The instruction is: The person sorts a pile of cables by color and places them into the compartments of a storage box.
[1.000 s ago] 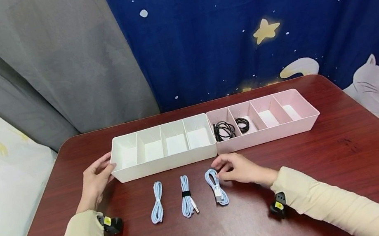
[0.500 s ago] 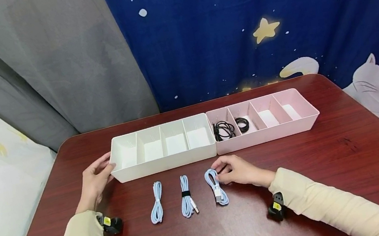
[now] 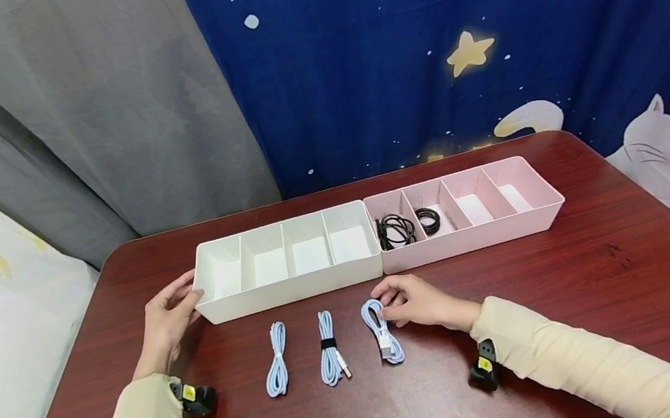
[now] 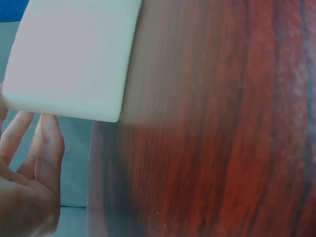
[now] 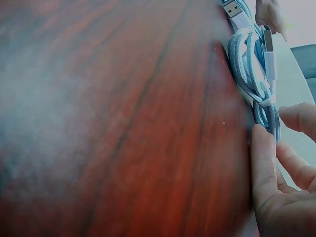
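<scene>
My left hand is at the left end of a white four-compartment organizer box; in the left wrist view its fairly straight fingers touch the end wall. My right hand lies beside the rightmost light-blue USB cable, a tied coil. In the right wrist view one fingertip reaches the coil's end, while another finger stands apart above it. To the left lie a second blue cable with a black strap and a third blue cable with a white tie.
Against the white box's right end stands a pink organizer box. Its left compartments hold a loose black cable and a tight black cable coil. The dark red table ends at curtains behind.
The right wrist and forearm have shifted slightly to the left, with the fingers staying by the right cable. The left hand, cables and boxes look unmoved.
</scene>
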Motion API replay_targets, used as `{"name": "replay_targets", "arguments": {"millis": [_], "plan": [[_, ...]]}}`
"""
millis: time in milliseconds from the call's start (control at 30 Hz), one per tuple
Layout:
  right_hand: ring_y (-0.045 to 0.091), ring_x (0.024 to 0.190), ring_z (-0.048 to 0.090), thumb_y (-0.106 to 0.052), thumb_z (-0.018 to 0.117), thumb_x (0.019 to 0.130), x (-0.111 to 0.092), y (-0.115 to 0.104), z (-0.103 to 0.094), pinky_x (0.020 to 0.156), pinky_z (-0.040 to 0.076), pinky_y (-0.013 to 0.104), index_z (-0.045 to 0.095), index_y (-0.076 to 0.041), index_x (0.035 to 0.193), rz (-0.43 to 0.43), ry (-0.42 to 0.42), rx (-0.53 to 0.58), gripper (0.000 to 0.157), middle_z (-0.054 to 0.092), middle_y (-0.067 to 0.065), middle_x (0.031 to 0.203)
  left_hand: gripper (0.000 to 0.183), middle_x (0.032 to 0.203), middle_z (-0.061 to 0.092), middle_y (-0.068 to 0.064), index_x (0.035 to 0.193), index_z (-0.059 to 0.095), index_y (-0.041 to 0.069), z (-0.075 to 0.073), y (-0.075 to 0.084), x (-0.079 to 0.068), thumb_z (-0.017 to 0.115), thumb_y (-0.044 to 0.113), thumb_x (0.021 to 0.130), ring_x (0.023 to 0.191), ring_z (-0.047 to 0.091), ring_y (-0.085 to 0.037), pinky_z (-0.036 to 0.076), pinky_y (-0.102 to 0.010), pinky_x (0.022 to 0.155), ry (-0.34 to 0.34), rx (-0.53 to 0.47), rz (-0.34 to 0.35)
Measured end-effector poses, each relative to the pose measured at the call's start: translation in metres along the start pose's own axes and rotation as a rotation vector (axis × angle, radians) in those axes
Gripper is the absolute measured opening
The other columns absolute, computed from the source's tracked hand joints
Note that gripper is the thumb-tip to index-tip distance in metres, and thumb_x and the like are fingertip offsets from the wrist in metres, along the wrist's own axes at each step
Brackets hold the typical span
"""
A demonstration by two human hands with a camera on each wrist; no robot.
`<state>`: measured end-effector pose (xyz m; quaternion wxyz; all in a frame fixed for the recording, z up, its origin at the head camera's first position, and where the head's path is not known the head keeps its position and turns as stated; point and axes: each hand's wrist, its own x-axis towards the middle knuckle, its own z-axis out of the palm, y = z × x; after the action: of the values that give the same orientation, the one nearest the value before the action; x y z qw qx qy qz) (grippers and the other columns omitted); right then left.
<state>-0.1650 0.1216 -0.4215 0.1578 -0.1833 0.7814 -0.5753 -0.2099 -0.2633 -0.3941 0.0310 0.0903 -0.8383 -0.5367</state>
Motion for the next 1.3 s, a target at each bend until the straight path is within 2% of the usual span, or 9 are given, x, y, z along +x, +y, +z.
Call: {"name": "replay_targets", "arguments": {"millis": [333,833,933,1167,1233,1300], "plan": [[0.011,0.063,0.051,-0.006,0.064,0.078,0.004,0.006,0.001,0.053,0.051,0.03,0.056,0.006,0.106,0.003,0.001,-0.047,0.031,0.053,0.008,0.081,0.048,0.097,0.051,0.006,0.128,0.049,0.015,0.002,-0.001,0.0,0.061,0.028,0.083,0.077,0.053,0.001,0.048,-0.017,0.063,0.017,-0.026,-0.008],[0.01,0.056,0.049,-0.006,0.064,0.079,0.008,0.004,0.0,0.049,0.05,0.028,0.06,0.003,0.102,0.014,-0.02,-0.109,0.026,0.05,0.003,0.075,0.05,0.097,0.049,0.006,0.13,0.047,0.014,-0.001,0.001,-0.001,0.06,0.027,0.084,0.077,0.053,0.001,0.048,-0.016,0.064,-0.011,-0.051,-0.011],[0.01,0.055,0.049,-0.006,0.064,0.079,0.008,0.004,0.0,0.048,0.049,0.027,0.061,0.004,0.101,0.013,-0.024,-0.115,0.024,0.049,0.003,0.075,0.049,0.099,0.05,0.005,0.129,0.048,0.016,-0.001,-0.004,0.002,0.06,0.029,0.084,0.078,0.053,0.0,0.048,-0.017,0.064,-0.002,-0.043,-0.003],[0.01,0.056,0.05,-0.005,0.064,0.078,0.008,0.004,-0.001,0.049,0.05,0.028,0.061,0.004,0.098,0.009,-0.029,-0.094,0.023,0.05,0.003,0.074,0.046,0.101,0.052,0.004,0.122,0.054,0.028,0.0,-0.036,0.023,0.065,0.037,0.079,0.078,0.054,-0.002,0.048,-0.016,0.061,0.051,-0.051,0.012],[0.01,0.057,0.051,-0.005,0.064,0.078,0.008,0.004,-0.002,0.05,0.05,0.029,0.061,0.004,0.098,0.01,-0.034,-0.084,0.022,0.05,0.003,0.074,0.046,0.101,0.053,0.005,0.123,0.053,0.028,0.0,-0.037,0.024,0.064,0.037,0.079,0.078,0.055,-0.002,0.048,-0.016,0.061,0.05,-0.041,0.015],[0.011,0.057,0.051,-0.005,0.064,0.079,0.007,0.005,-0.003,0.051,0.05,0.03,0.06,0.005,0.099,0.005,-0.043,-0.068,0.023,0.051,0.004,0.075,0.047,0.101,0.053,0.005,0.125,0.052,0.026,0.001,-0.031,0.02,0.063,0.036,0.08,0.078,0.055,-0.001,0.048,-0.017,0.062,0.045,-0.025,0.013]]}}
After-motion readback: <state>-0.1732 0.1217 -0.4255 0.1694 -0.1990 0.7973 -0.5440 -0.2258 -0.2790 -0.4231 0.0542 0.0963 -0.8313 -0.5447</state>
